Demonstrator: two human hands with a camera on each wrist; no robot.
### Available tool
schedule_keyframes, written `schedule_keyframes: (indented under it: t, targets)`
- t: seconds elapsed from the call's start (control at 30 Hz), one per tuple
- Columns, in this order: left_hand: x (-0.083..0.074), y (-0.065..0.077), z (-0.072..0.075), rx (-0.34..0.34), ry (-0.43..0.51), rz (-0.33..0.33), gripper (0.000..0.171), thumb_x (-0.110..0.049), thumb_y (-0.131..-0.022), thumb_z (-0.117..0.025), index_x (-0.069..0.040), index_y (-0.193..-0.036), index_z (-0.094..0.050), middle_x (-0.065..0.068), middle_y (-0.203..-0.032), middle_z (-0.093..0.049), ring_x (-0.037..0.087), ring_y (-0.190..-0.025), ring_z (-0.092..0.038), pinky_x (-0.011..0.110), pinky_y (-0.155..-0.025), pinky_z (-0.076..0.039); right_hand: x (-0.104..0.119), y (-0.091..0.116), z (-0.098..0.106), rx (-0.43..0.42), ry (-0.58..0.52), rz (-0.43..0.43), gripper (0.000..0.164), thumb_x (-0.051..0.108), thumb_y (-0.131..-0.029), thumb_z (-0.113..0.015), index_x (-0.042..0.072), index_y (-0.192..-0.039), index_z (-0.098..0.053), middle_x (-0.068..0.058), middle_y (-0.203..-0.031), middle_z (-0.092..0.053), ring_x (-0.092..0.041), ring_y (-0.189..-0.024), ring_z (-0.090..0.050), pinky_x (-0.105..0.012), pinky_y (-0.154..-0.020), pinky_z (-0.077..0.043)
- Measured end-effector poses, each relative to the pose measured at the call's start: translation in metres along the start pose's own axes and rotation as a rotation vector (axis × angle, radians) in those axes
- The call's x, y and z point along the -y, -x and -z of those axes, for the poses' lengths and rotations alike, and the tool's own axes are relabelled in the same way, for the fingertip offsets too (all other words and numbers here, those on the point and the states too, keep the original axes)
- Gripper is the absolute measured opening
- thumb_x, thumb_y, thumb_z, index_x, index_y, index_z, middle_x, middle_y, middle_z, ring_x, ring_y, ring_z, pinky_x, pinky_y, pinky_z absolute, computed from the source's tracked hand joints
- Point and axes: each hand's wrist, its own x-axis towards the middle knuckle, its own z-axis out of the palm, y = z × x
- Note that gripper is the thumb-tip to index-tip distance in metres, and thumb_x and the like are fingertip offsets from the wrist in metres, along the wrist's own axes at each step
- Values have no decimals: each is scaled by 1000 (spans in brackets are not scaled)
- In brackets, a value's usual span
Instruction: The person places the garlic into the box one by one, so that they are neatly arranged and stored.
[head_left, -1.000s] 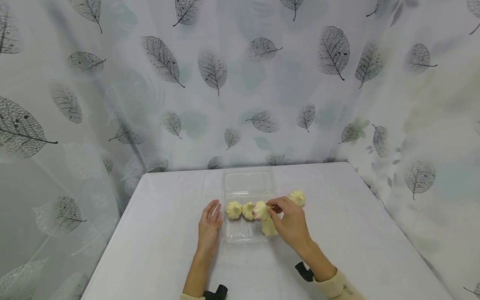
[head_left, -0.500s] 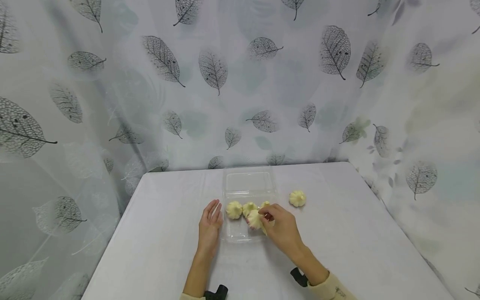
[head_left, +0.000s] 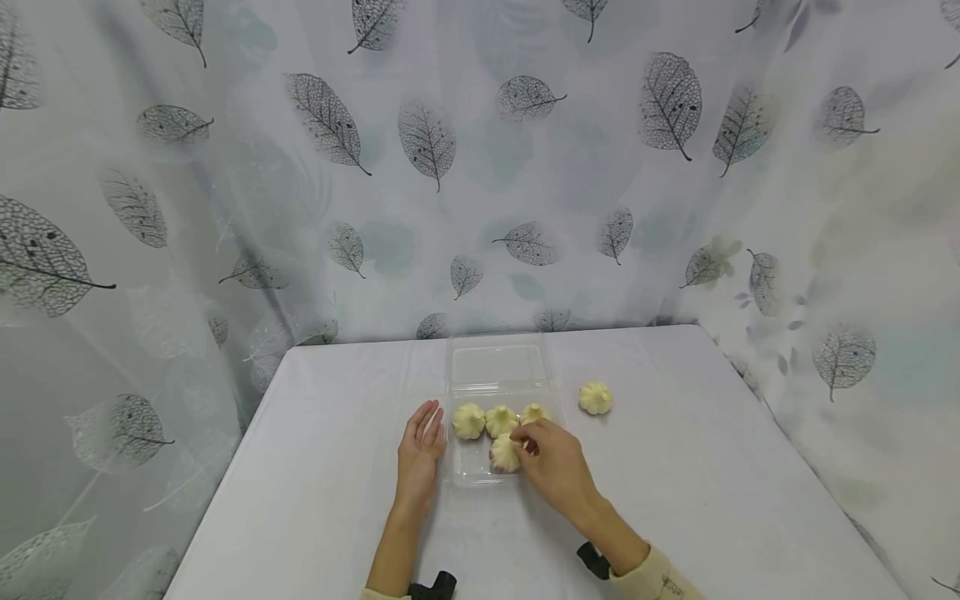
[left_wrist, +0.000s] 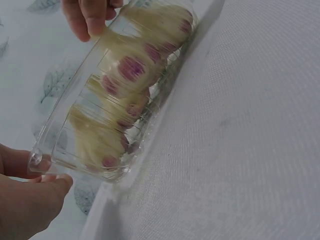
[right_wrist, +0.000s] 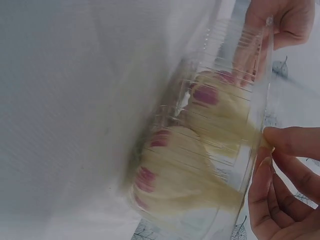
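Note:
My right hand (head_left: 553, 467) pinches the stem of a garlic bulb (head_left: 504, 454) between thumb and fingertips. The bulb sits low in the front part of a clear plastic clamshell box (head_left: 498, 364). In the right wrist view the pinched stem reaches the rim and the purple-streaked base of this garlic bulb (right_wrist: 210, 107) faces the table. Three more garlic bulbs stand in a row behind it: a left one (head_left: 469, 422), a middle one (head_left: 501, 421) and a right one (head_left: 533, 413), partly hidden by my hand. My left hand (head_left: 420, 454) rests along the box's left side, fingers extended.
One garlic bulb (head_left: 596, 398) lies on the white tablecloth (head_left: 675, 450), right of the box. The box's lid is folded back behind it. A leaf-print curtain (head_left: 480, 167) hangs around the table's back and sides.
My right hand has moved the garlic bulb left and toward the front, down into the box's front part, uncovering the right bulb of the row. My left hand has stayed in place.

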Motion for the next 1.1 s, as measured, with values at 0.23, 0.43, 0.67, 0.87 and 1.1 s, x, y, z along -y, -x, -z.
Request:
schedule_keyframes:
  t: [0.23,0.43,0.67,0.87,1.1]
  targets:
    - [-1,1,0,3,-7,2,67,22,-98,-42,0,-160,-28,16,-168,-28,30,-157,-26,35,-128,-28,-4,3,-4,-2,24,24,22,1,-77,-90,10,-91,-77,1,-89,-71,-13,-74,-67,-20,-63,-59]
    - [-2,2,-1,-3,-10,8,67,20,-99,-43,-2,-160,-29,13,-168,-29,27,-157,-27,35,-127,-29,-4,2,-2,4,39,29,23,5,-76,-92,13,-92,-78,3,-93,-71,-14,-75,-67,-22,-64,-58]
    - [-3,2,-1,-1,-16,12,66,20,-99,-43,-2,-160,-29,13,-168,-28,27,-157,-26,37,-128,-27,-3,-2,7,0,18,10,20,16,-80,-92,13,-95,-80,2,-93,-71,-14,-76,-66,-21,-61,-55]
    - [-1,2,-1,-2,-23,11,66,21,-99,-42,1,-160,-27,17,-168,-26,31,-157,-25,39,-128,-27,-14,-9,16,-82,-3,42,16,15,-82,-91,12,-93,-79,2,-89,-72,-17,-73,-67,-21,-59,-57]
    - [-2,2,-2,-15,-13,19,67,21,-98,-43,-3,-160,-31,14,-167,-29,29,-157,-27,36,-128,-28,-36,-18,28,-187,47,35,15,10,-83,-89,8,-95,-79,-4,-90,-73,-17,-72,-67,-25,-57,-59]
